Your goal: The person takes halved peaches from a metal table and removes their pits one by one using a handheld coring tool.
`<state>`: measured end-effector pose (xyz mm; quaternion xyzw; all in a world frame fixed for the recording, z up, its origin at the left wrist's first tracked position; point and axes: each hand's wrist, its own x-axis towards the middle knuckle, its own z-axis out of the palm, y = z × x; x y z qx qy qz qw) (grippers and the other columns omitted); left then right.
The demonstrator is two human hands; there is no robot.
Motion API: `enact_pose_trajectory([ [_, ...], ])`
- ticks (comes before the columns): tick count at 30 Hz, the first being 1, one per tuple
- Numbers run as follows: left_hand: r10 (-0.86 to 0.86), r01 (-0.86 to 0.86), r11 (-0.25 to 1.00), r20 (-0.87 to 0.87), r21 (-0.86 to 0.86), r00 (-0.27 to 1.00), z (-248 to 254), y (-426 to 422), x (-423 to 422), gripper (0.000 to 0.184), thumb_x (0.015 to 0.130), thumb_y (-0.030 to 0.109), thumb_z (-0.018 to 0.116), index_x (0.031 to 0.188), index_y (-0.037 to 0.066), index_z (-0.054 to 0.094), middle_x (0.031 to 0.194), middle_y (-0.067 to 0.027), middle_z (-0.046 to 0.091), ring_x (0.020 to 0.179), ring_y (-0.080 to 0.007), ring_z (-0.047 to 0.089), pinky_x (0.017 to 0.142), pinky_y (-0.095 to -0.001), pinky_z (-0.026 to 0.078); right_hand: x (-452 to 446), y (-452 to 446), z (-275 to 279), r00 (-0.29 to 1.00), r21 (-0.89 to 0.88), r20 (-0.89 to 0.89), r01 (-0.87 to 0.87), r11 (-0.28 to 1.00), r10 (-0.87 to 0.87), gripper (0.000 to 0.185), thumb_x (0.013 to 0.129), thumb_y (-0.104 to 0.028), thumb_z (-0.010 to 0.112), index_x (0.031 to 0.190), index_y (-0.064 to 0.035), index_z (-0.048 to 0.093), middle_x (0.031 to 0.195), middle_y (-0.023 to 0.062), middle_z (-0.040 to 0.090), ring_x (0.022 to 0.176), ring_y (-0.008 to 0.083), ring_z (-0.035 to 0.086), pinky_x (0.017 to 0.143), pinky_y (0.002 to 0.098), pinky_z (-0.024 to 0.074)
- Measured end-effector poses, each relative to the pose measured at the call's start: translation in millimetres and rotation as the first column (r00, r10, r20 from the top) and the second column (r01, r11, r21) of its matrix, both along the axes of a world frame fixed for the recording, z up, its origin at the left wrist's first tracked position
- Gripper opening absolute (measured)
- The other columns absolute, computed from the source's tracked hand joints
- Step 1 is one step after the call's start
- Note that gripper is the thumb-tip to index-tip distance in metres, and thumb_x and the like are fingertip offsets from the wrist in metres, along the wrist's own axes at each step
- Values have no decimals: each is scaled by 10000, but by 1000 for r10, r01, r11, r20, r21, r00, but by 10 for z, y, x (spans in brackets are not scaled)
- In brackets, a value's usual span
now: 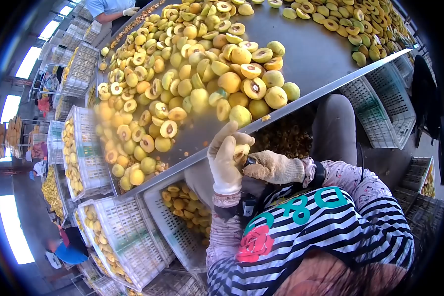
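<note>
Head view: between the hands, a rounded yellow fruit is pinched by the half-curled, white-gloved left hand; a short dark tool is gripped by the tightly curled, tan-gloved right hand. Probably light, firm and juice-slick, the fruit is best held by its skin.

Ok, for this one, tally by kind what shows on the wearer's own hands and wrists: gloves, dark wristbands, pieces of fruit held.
Gloves: 2
Dark wristbands: 2
Held fruit: 1 piece visible
Total: 5
</note>
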<state>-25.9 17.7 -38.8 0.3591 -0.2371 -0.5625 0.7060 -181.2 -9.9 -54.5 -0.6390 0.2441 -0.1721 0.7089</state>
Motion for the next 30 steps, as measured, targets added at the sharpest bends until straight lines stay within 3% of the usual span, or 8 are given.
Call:
enact_pose_trajectory([
  [7,-146,158,976,85,-148,986,-63,-29,78,324,962,24,529,1255,-36,655,877,-156,739,805,-207,693,699,-277,528,-63,-39,111,985,386,-42,-138,912,167,499,1012,-558,529,815,-101,552,544,-52,432,410,76,392,380,242,282],
  [10,-304,321,916,105,-241,947,-103,-82,119,370,978,160,576,1292,-29,629,858,-123,720,826,-235,676,753,-346,537,-166,-40,49,920,824,323,-388,412,221,440,1026,-529,528,851,-126,539,551,-67,425,404,53,392,359,197,312],
  [15,-448,320,834,-214,-449,868,-246,-269,-30,392,1018,203,530,1383,72,588,842,-8,640,825,-219,587,727,-406,501,-76,38,-333,727,728,686,-685,26,-26,501,1001,-585,526,880,-100,552,544,-49,442,380,57,395,345,178,340],
  [20,-117,75,993,-575,-96,810,-72,-320,-169,268,1044,216,504,1233,84,642,888,14,612,832,-173,553,870,-385,557,-62,-57,-272,500,482,863,-858,178,69,540,1001,-600,505,828,-91,553,534,-27,451,362,68,405,315,197,341],
  [22,86,-68,996,-435,57,896,-16,-140,-49,257,1033,198,526,1214,59,644,892,-3,634,840,-166,568,841,-369,552,-204,-6,-265,725,625,676,-659,419,133,563,1007,-615,472,788,-99,524,526,-20,448,353,77,413,314,213,352],
  [24,155,-158,987,148,15,977,149,208,192,233,1005,161,568,1181,40,660,941,-35,683,901,-193,610,856,-377,543,-266,-41,-247,809,781,578,-587,213,108,545,1010,-619,468,807,-113,494,526,-38,424,355,68,386,323,222,344],
  [27,-74,-424,886,959,189,272,317,710,765,193,931,163,682,1040,8,720,1090,-111,722,1012,-263,658,912,-391,528,-253,-47,-169,996,918,-43,8,396,79,477,1022,-577,484,871,-124,490,552,-58,374,368,60,339,329,221,301],
  [30,32,-242,956,876,-168,-481,594,621,763,109,851,95,751,918,11,737,1071,-137,718,963,-296,675,898,-399,533,-229,-62,-152,998,917,45,-58,395,40,465,1020,-563,500,882,-120,501,562,-51,385,389,66,363,348,228,305],
])
